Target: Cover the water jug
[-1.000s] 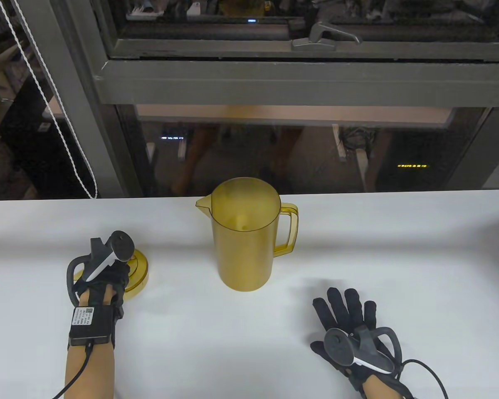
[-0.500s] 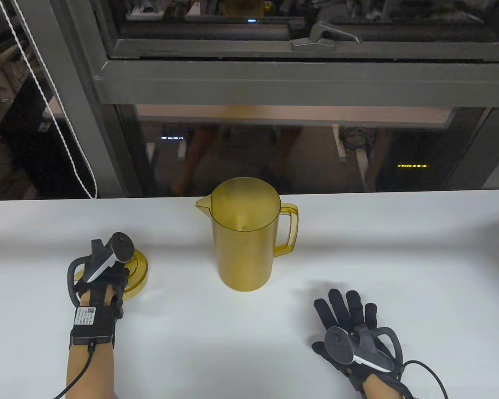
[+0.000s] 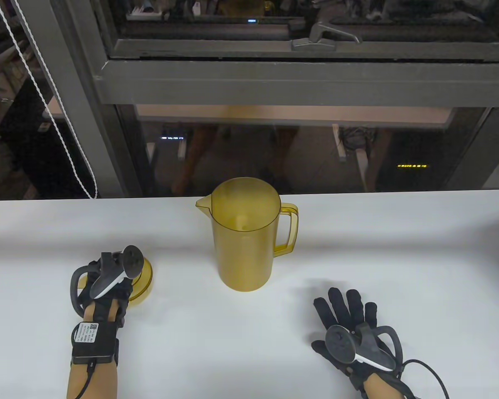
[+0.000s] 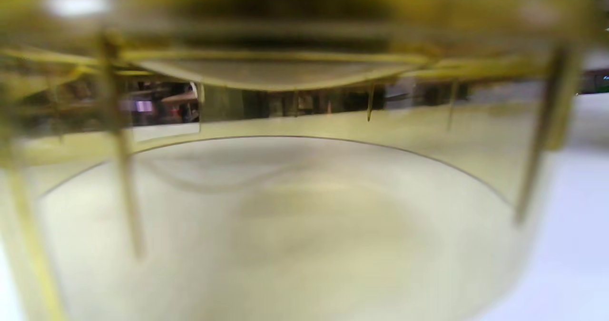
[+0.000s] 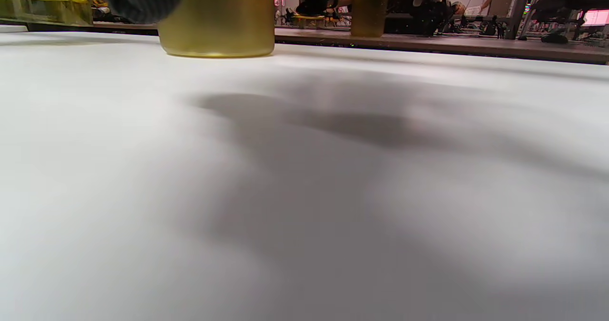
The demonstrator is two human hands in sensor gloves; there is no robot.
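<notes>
The water jug [image 3: 243, 235] is standing upright and uncovered at the centre of the frame, on the white desk [image 3: 399, 249]. Its yellow lid [image 3: 143, 278] is sitting at the lower left, under the left hand [image 3: 106, 286], whose fingers are curling over it; the left wrist view is showing the lid tilted, one edge apparently rising off the desk. The right hand [image 3: 349, 328] is lying flat and released at the lower right, grasping nothing. Judging from this, only the pickup is under way; carrying the lid across and seating it on the jug's mouth are left.
</notes>
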